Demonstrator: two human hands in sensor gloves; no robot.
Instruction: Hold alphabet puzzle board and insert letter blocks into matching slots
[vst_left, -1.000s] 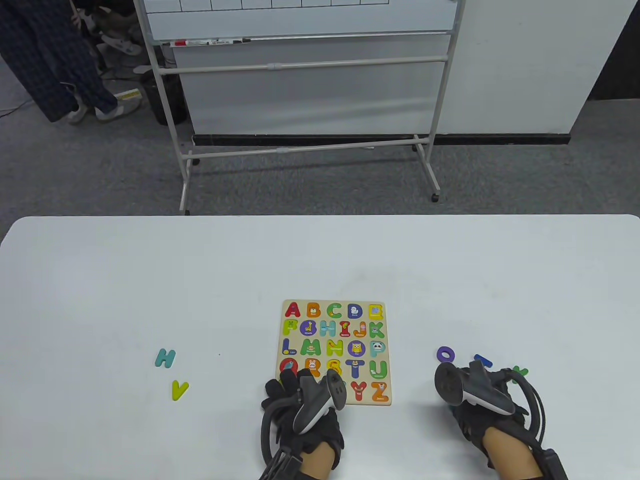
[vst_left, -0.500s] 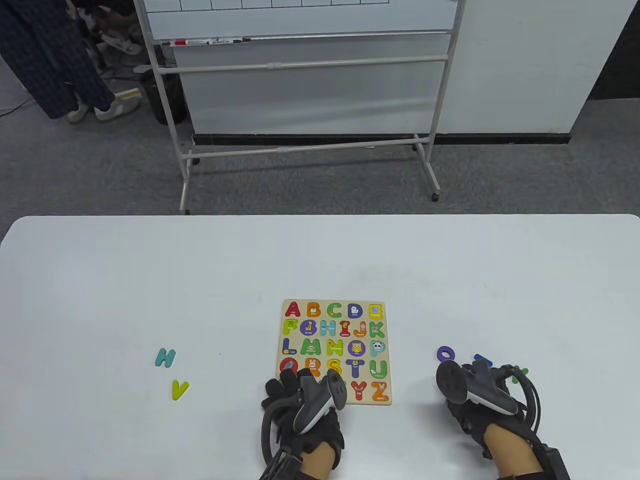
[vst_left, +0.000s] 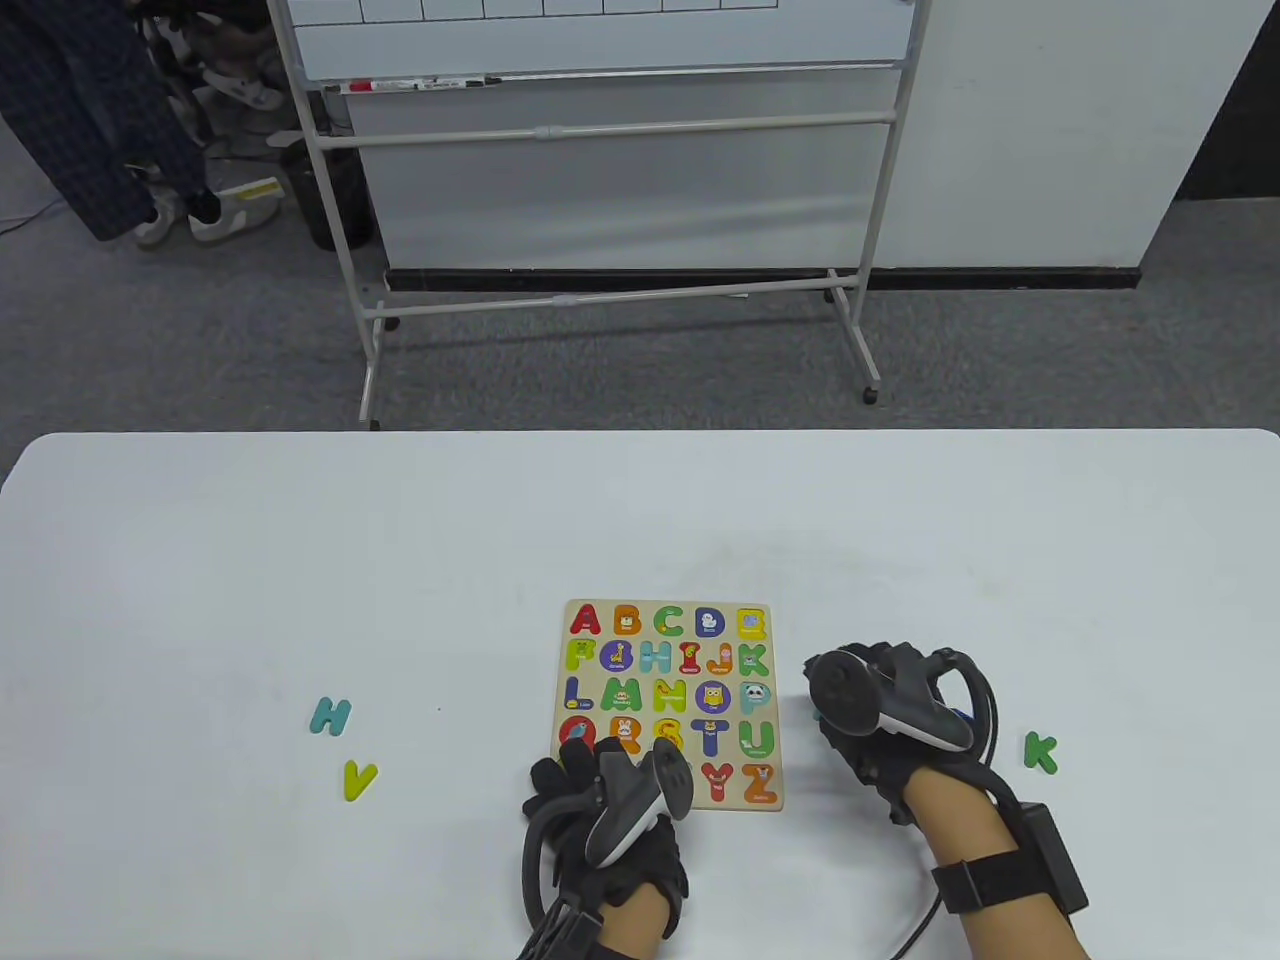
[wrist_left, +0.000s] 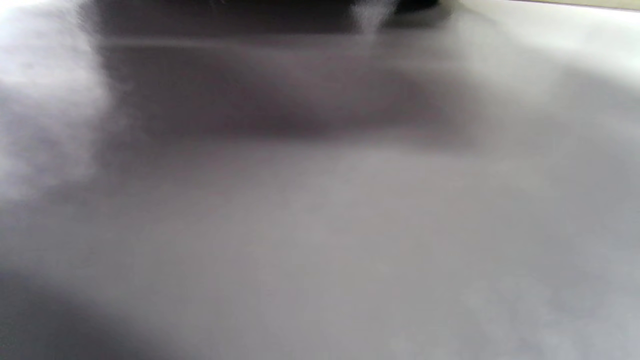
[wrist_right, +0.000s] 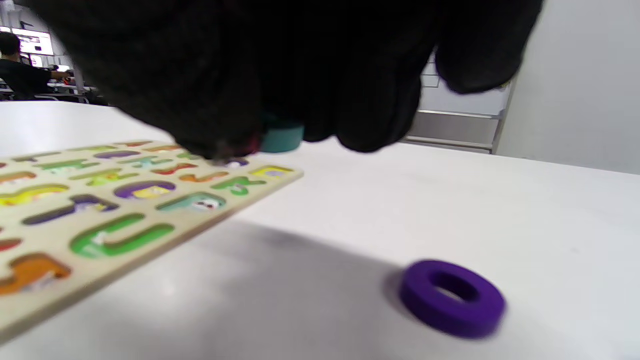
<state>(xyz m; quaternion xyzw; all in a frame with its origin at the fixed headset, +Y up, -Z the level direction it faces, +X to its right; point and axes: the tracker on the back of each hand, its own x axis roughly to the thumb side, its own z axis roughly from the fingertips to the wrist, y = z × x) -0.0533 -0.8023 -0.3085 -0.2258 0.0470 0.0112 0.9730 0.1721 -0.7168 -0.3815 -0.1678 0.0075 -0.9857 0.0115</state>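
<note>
White tabletop, whiteboard stand behind. Right hand (vst_left: 880, 715) has swung from the loose letters at the table's right toward the wooden alphabet puzzle board (vst_left: 668, 700), fingers (wrist_right: 350, 100) now pinching a teal letter block (wrist_right: 281, 138) just above the board's right edge (which letter: hidden). Purple O ring (wrist_right: 452, 297) and green K block (vst_left: 1040, 751) lie uncovered. Left hand (vst_left: 610, 800) stays pressed on the board's near-left corner; insertion looks next

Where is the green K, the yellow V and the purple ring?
green K (vst_left: 1040, 751), table view, on the letter's middle.
yellow V (vst_left: 359, 780), table view, where its two strokes meet.
purple ring (wrist_right: 452, 297), right wrist view, on its front rim.
</note>
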